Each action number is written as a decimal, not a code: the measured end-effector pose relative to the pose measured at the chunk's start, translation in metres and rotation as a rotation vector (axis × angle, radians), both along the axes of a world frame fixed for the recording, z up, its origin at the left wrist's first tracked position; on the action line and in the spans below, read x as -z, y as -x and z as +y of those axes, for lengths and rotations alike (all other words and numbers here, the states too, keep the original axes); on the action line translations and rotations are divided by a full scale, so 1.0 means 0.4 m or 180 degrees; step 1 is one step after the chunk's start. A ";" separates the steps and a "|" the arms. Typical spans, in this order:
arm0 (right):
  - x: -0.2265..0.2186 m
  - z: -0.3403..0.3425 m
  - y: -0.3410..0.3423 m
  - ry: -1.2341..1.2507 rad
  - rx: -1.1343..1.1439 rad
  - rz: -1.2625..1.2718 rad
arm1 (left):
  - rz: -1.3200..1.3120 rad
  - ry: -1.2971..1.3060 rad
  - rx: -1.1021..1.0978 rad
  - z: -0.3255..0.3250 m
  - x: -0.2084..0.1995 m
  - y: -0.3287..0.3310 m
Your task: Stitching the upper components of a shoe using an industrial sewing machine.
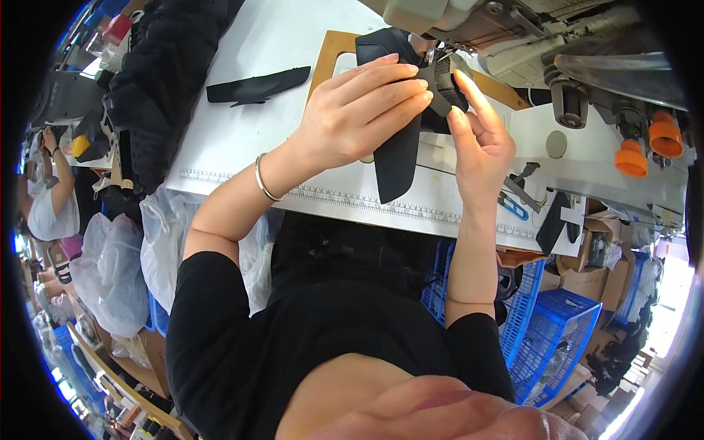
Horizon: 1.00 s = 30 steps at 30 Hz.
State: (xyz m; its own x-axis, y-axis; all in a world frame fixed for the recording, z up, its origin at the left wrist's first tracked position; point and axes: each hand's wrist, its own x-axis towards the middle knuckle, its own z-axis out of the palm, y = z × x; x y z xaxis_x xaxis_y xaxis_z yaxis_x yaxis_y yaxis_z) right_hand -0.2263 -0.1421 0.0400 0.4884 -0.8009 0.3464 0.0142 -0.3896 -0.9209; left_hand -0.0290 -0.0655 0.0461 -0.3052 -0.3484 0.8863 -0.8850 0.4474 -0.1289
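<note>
A long black fabric piece [400,165] lies under the sewing machine's head [447,22], its pointed end hanging toward me. My left hand [359,106] rests on it with fingers stretched out flat and side by side; its thumb is hidden. At the right edge, my right hand [480,136] pinches the curved black part between thumb and forefinger, beside a ribbed black strip [443,77]. The fingertips of both hands are close to the needle area, which is partly covered. Another black fabric piece [257,86] lies alone on the white table [242,44], to the left.
A heap of black pieces [165,81] fills the table's left side. A ruler strip [330,196] runs along its front edge. Blue-handled thread snips [513,207] lie at right, below orange caps [631,158]. Blue crates [554,337] and plastic bags [110,271] flank me. Another person [55,198] sits far left.
</note>
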 end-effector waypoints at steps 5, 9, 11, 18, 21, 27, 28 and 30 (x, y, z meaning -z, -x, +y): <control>-0.003 -0.003 0.002 0.0056 0.0052 0.0071 | -0.0157 -0.0001 -0.0144 0.005 0.002 0.003; -0.006 -0.011 0.002 0.0546 0.0129 0.0051 | -0.0273 0.0055 -0.0170 0.005 0.010 -0.002; -0.027 -0.021 0.020 0.1814 0.0102 0.0929 | -0.0329 0.0179 -0.0151 0.001 0.014 -0.004; -0.046 0.004 0.031 0.1052 0.0086 0.1083 | -0.0351 0.0493 -0.0239 -0.008 0.034 0.008; -0.051 -0.003 0.031 0.1477 0.0078 0.1195 | -0.0299 0.0529 -0.0229 -0.014 0.038 0.008; -0.053 -0.020 0.030 0.1608 0.0108 0.1106 | -0.0294 0.0496 -0.0217 -0.020 0.030 0.011; -0.061 -0.016 0.028 0.1592 0.0118 0.1106 | -0.0287 0.0506 -0.0233 -0.023 0.029 0.010; -0.079 -0.008 0.024 0.1459 0.0193 0.1461 | -0.0302 0.0460 -0.0176 -0.026 0.026 0.002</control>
